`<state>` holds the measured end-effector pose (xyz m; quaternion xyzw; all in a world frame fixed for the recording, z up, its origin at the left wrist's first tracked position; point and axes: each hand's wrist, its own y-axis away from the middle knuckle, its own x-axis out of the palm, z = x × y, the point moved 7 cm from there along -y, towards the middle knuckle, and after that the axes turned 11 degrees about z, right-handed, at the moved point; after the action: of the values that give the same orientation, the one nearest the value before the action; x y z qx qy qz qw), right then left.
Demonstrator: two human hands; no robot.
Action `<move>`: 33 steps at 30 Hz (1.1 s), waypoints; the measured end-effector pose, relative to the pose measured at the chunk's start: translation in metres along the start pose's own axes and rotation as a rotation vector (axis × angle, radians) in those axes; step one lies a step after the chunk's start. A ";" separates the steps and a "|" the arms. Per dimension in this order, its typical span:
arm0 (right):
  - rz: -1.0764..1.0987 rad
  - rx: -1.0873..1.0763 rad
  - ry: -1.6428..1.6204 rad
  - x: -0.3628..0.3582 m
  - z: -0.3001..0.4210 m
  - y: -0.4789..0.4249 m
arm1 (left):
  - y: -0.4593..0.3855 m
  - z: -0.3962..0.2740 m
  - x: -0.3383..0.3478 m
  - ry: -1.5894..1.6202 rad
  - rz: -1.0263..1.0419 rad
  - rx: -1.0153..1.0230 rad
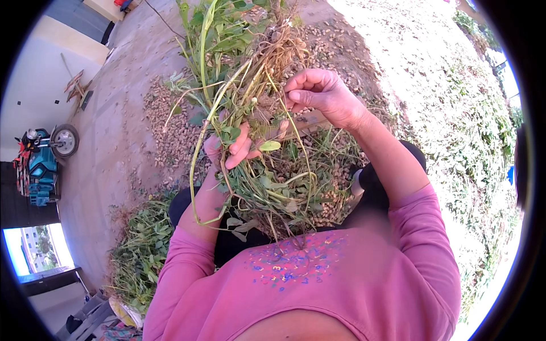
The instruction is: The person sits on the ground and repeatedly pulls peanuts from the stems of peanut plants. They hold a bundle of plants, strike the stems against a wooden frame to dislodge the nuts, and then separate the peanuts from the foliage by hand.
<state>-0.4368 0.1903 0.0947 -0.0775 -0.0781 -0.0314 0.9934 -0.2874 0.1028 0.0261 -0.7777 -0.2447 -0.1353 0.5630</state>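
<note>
My left hand (239, 149) is closed around the stems of an uprooted peanut plant (251, 91), partly hidden by its leaves. The plant's tangled brown roots (286, 49) point away from me. Beside the roots, my right hand (326, 98) has its thumb and curled fingers brought together; whether something is pinched between them I cannot tell. A peanut pod (283, 125) hangs among the stems below that hand. Under both hands, a heap of pulled stems and leaves (277, 183) lies between my legs.
Loose peanuts (168, 123) cover the ground ahead and to the left. A pile of leafy plants (143, 247) lies by my left side. Sunlit cut foliage (465, 128) spreads along the right. A teal motor vehicle (40, 166) stands by the wall at far left.
</note>
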 end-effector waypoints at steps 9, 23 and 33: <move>-0.032 0.090 -0.203 0.031 -0.032 -0.001 | -0.020 0.012 0.006 -0.213 -0.436 -0.017; -0.142 -0.027 0.221 0.055 0.006 0.013 | -0.035 0.009 -0.013 -0.003 -0.305 0.609; -0.260 -0.312 0.690 0.034 0.035 0.012 | -0.085 0.010 0.006 0.137 0.722 0.114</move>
<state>-0.4081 0.2061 0.1325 -0.2016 0.2565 -0.1927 0.9254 -0.3282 0.1341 0.0946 -0.7706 0.0764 0.0342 0.6319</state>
